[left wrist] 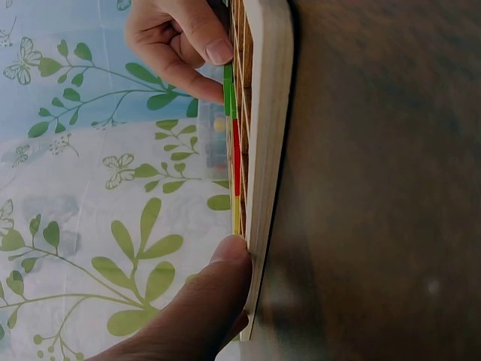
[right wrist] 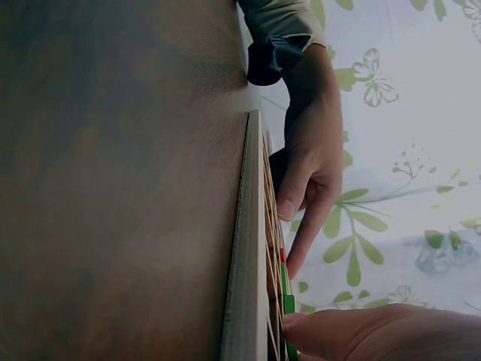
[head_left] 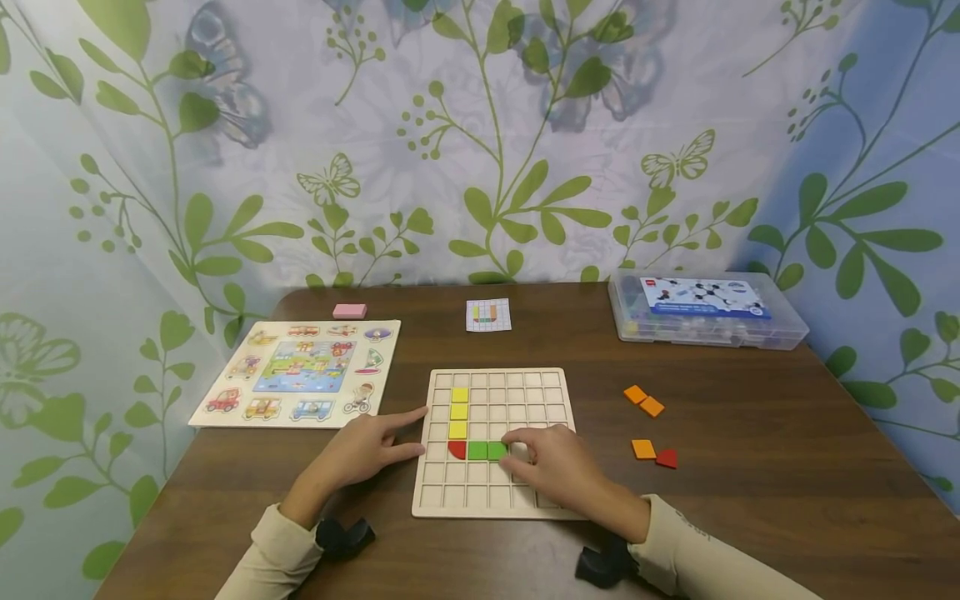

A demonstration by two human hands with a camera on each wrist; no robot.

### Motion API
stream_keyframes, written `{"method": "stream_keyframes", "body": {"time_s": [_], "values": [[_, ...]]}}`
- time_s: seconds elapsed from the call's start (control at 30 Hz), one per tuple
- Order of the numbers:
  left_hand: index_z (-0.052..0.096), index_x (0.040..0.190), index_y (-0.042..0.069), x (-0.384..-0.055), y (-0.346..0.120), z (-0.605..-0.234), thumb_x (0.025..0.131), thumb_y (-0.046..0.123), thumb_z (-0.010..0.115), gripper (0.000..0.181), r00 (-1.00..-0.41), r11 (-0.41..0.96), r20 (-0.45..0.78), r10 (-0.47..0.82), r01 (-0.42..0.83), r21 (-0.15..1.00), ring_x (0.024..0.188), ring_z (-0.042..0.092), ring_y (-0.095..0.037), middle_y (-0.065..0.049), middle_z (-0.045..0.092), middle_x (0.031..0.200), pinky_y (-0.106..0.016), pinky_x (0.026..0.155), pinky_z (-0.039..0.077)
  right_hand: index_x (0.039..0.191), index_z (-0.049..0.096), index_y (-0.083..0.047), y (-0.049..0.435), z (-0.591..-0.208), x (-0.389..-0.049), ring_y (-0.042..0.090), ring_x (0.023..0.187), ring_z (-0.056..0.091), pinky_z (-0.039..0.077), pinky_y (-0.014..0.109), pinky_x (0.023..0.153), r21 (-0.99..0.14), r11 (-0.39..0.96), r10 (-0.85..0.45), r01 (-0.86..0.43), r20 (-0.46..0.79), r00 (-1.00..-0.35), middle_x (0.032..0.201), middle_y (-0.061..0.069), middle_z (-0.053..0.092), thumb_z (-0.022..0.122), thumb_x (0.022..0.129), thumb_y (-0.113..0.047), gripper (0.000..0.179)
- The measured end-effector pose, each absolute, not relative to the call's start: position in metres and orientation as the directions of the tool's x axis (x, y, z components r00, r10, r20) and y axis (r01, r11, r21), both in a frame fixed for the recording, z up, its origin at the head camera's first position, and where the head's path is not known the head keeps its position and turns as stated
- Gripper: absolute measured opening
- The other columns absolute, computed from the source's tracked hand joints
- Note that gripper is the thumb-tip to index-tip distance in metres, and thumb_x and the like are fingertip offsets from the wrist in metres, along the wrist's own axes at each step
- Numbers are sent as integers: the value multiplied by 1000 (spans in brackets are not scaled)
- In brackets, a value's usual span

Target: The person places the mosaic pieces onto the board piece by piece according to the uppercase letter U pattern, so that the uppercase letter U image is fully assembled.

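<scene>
A wooden grid board [head_left: 442,496] lies on the table with three yellow square tiles [head_left: 459,412] in a column. Below them sits a red quarter-round tile [head_left: 457,450], followed to the right by two green square tiles [head_left: 477,451]. My right hand [head_left: 558,467] pinches the right-hand green tile [right wrist: 289,304] between thumb and index finger; in the right wrist view it stands slightly proud of its neighbour. My left hand [head_left: 363,446] rests its extended index finger and thumb against the board's left edge. The left thumb [left wrist: 234,252] shows at the rim in the left wrist view.
Right of the board lie three orange square tiles [head_left: 643,449] and another red tile [head_left: 667,458]. A picture puzzle [head_left: 375,333] lies at left, a pink block [head_left: 349,311] behind it. A small pattern card [head_left: 488,315] and a clear plastic case [head_left: 712,333] sit at the back.
</scene>
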State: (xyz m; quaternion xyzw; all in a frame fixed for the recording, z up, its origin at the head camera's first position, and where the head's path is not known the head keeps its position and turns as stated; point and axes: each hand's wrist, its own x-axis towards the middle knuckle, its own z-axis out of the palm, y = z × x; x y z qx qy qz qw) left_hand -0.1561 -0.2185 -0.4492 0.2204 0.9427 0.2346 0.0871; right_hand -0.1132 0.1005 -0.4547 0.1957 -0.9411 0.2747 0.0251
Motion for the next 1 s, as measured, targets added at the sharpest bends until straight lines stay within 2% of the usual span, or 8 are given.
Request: {"method": "stream_keyframes", "body": {"time_s": [0.4,1.0], "values": [[53,150,33,-156,-219,-448,93,54,70,63,-884,786,-49,465,387,482,48,25,-5,10,34,54,-25,49,28,107,81,-21,101,-456,-114,0,47,28,24,23,47,-507,764,-348,-398,194,-917,51,-17,37,79,89,-30,21],[54,150,33,-157,-219,-450,94,54,70,62,-884,790,-43,465,392,472,48,26,-5,11,34,53,-25,49,28,107,81,-19,108,-457,-115,0,45,26,24,22,49,-580,711,-344,-398,207,-916,50,-17,32,82,88,-27,20]]}}
